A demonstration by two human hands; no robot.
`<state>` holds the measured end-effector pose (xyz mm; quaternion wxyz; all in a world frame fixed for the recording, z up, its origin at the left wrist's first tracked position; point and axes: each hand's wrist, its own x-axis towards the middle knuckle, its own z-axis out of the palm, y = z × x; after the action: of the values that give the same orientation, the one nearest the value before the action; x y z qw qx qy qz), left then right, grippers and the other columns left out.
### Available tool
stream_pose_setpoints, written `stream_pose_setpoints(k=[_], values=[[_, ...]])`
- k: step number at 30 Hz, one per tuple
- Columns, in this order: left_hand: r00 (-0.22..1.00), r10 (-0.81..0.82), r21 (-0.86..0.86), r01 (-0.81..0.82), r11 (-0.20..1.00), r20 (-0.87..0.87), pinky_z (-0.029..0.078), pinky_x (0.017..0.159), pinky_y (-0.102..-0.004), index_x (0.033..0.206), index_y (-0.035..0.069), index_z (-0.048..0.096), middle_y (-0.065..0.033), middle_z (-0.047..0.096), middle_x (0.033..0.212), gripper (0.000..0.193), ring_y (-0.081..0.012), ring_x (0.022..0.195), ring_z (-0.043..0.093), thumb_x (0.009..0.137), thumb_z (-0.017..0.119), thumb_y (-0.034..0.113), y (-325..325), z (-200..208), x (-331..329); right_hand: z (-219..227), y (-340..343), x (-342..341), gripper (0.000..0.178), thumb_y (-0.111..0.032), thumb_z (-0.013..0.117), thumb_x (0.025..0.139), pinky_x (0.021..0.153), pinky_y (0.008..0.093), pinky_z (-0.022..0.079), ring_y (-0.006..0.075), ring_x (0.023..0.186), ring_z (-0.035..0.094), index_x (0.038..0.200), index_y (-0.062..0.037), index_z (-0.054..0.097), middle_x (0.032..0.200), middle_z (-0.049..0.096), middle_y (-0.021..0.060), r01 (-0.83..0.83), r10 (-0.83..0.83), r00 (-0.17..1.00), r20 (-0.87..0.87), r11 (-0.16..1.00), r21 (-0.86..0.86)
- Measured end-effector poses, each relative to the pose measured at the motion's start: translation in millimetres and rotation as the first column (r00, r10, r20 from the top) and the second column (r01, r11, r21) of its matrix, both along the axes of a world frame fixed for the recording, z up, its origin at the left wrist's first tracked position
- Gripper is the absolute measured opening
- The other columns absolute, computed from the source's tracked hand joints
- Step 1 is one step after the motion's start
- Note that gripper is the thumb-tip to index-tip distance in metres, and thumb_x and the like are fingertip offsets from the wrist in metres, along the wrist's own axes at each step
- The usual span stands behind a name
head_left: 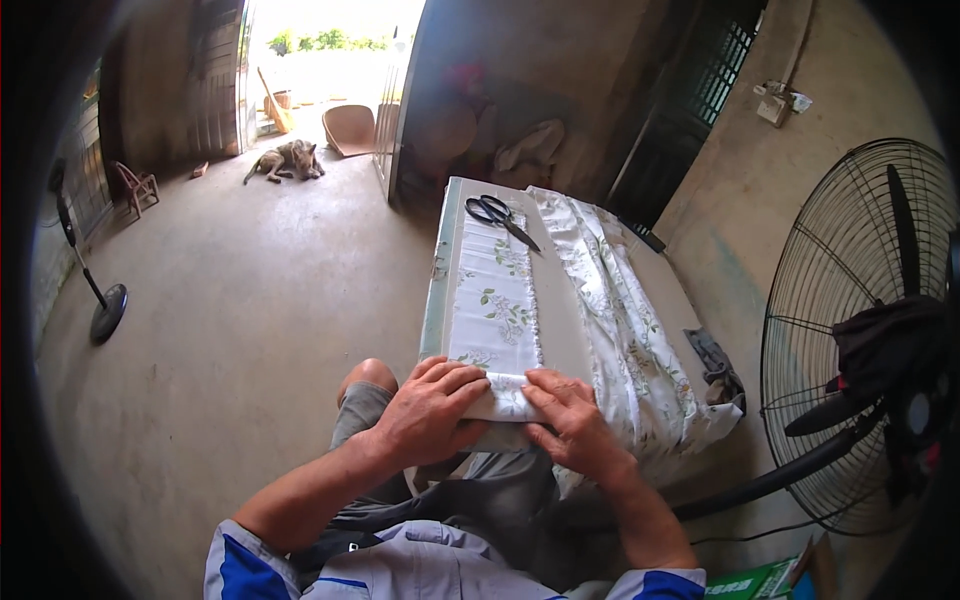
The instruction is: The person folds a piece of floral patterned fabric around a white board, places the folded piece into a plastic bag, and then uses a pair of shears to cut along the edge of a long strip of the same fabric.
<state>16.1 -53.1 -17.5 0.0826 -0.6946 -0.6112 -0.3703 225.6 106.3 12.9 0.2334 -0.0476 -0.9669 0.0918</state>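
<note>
Both hands rest at the near end of the counter [560, 330], side by side with fingertips almost meeting. The left hand [432, 410] lies palm down, fingers curled over the folded end of a strip of floral cloth [497, 300] and pressing it flat. The right hand [568, 415] pinches the same folded end from the other side, thumb and fingers closed on the fabric edge. How many layers sit under the fingers cannot be made out from this view.

The strip runs straight away from the hands along the counter's left half. Beyond the hands, at the far end of that strip, a pair of black-handled scissors [500, 218] lies on the cloth, blades closed, well apart from both hands. To the right of the right hand a larger length of the same floral fabric [625, 320] lies bunched along the counter and spills over its near right corner. Further right of it a dark rag [716, 365] sits at the counter's edge.

Far right of the hands stands a large fan [860, 330] with a wire guard. Far left stands a second, smaller fan [92, 275] on the concrete floor [240, 330]. Well beyond the left hand, near the open doorway, a dog [288, 160] lies on the floor.
</note>
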Motion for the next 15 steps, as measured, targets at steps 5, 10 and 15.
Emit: stream_pose_setpoints(k=[5,10,15], values=[[0.998,-0.054,0.033,0.053,0.998,0.028,0.045,0.108,-0.0484,0.120,0.006,0.066,-0.0125,0.068,0.123,0.055,-0.0323,0.117,0.065,0.071,0.087,0.020,0,4,-8,-1,4,6,0.053,-0.015,0.079,0.082,0.109,0.0464,0.041,0.0351,0.131,0.056,0.129,0.0036,0.063,0.138,0.061,0.0195,0.008,-0.009,1.000,0.011,0.999,0.041],[1.000,-0.004,0.011,0.004,1.000,0.021,0.048,0.103,-0.0453,0.119,0.008,0.069,-0.0101,0.071,0.122,0.051,-0.0295,0.116,0.067,0.072,0.085,0.020,-10,13,-15,0,7,5,0.054,-0.012,0.078,0.083,0.107,0.0465,0.044,0.0362,0.126,0.059,0.132,0.0032,0.061,0.133,0.064,0.0208,-0.028,0.028,0.999,-0.032,1.000,0.007],[0.999,0.029,-0.004,-0.029,1.000,0.032,0.050,0.099,-0.0442,0.115,0.009,0.071,-0.0085,0.073,0.118,0.042,-0.0278,0.113,0.068,0.074,0.082,0.016,-9,11,-22,-6,14,1,0.047,-0.008,0.075,0.085,0.104,0.0455,0.047,0.0369,0.120,0.063,0.129,0.0022,0.061,0.125,0.068,0.0193,-0.003,0.000,0.995,-0.095,0.999,-0.036]])
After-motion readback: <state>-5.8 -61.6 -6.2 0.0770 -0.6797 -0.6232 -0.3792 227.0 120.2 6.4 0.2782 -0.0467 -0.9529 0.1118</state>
